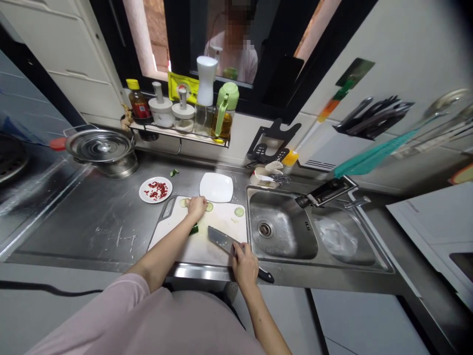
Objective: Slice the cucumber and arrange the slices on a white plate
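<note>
Setting: a kitchen, domestic in look | Before you: steel counter (92,229); cutting board (210,255); double-basin sink (290,239) | Facing you: condiment rack (199,138) below the window, bearing an oil dispenser (222,116); wall-hung knife holder (334,148) | Your left: lidded steel pot (118,166)

Dark-framed window (269,54) in a pale wall (402,29), steel counter (107,212) below.

two plates (216,187) (one round, one square), one held knife (220,238), one board (218,215) and two basins (290,247).
</note>
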The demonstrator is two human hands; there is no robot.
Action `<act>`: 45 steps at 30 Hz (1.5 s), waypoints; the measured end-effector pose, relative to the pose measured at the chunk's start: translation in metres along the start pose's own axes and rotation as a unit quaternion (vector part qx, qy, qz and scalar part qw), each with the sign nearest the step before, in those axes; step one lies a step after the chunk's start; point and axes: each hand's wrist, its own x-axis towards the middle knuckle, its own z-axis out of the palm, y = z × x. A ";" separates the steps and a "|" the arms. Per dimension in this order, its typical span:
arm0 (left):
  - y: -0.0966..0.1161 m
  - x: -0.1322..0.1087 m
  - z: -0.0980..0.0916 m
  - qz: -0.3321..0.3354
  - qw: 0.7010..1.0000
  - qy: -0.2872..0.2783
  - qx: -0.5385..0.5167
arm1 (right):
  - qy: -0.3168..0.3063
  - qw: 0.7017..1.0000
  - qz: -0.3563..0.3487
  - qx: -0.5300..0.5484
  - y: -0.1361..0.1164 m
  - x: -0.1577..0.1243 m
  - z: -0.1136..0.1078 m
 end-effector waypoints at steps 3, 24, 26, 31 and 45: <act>-0.001 -0.001 0.000 0.036 0.999 0.019 0.007 | -0.001 1.000 0.000 0.006 0.000 0.001 0.001; -0.068 -0.029 -0.040 -0.023 0.929 0.206 -0.307 | -0.018 0.999 -0.012 0.025 -0.016 0.019 -0.004; -0.081 -0.033 -0.045 -0.027 0.898 0.232 -0.372 | -0.020 0.999 -0.016 0.027 -0.021 0.023 -0.006; -0.107 -0.041 -0.067 -0.076 0.824 0.273 -0.490 | -0.038 0.999 -0.019 0.031 -0.032 0.028 -0.007; -0.091 -0.122 -0.044 0.124 0.980 0.101 -0.115 | -0.039 0.991 0.048 0.118 -0.038 0.030 0.000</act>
